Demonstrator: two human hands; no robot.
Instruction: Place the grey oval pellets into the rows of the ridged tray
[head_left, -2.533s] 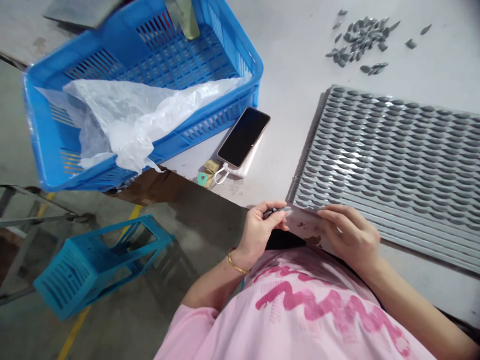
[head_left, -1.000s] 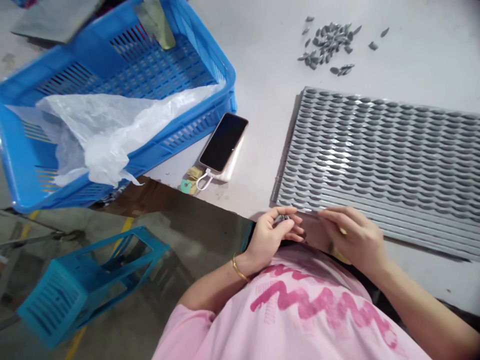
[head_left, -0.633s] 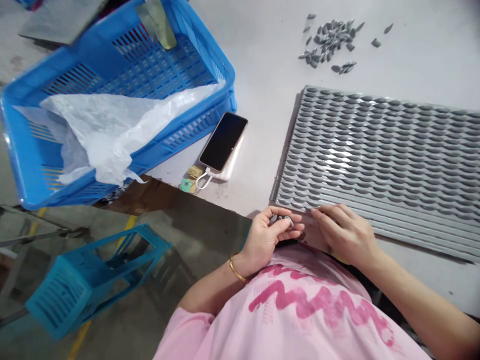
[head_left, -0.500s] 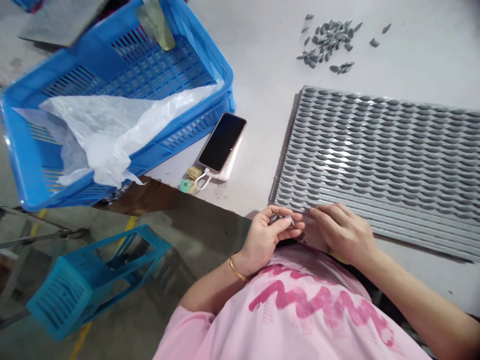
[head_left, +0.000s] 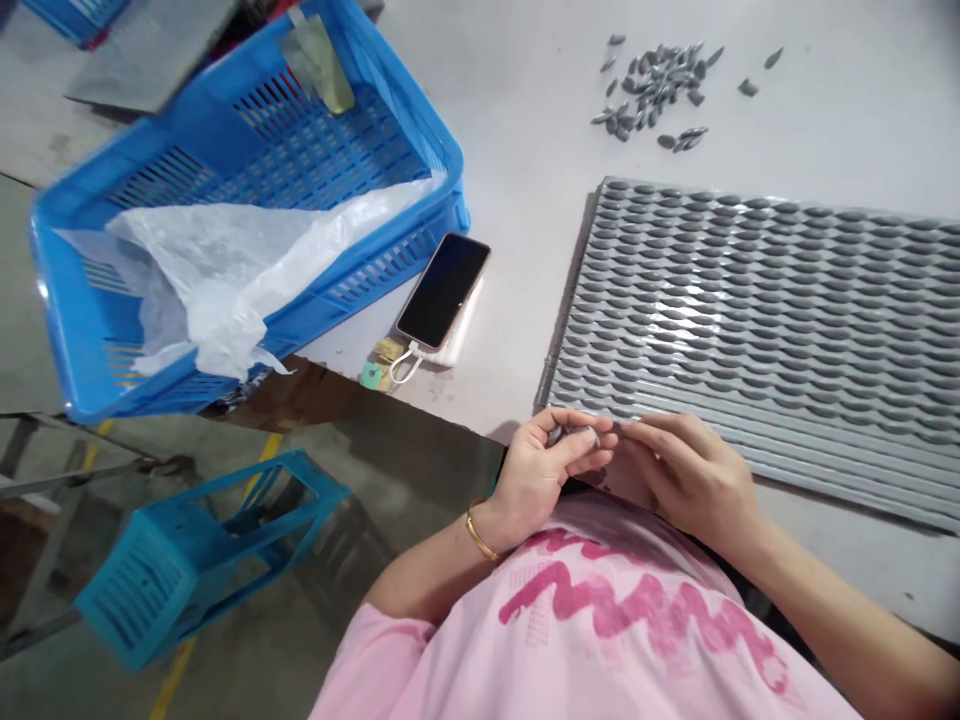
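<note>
Curled around several grey pieces (head_left: 556, 436), the left grip (head_left: 534, 468) could, if slackened, spill them past the adjacent table (head_left: 525, 160) edge; whether the right grip (head_left: 694, 475), just beside it, pinches anything cannot be determined.

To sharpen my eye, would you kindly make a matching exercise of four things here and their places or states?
Things:
1. Bare left hand
2. Black-faced rectangular phone
3. Crumpled translucent plastic sheet
4. Turquoise plastic stool

Places or states:
A. On the grey floor
B. Partly draped over the blue slotted plastic basket
C. Holding small grey oval pieces
D. On the pale table, between basket and ridged grey panel

Pairs: 1-C; 2-D; 3-B; 4-A
</note>
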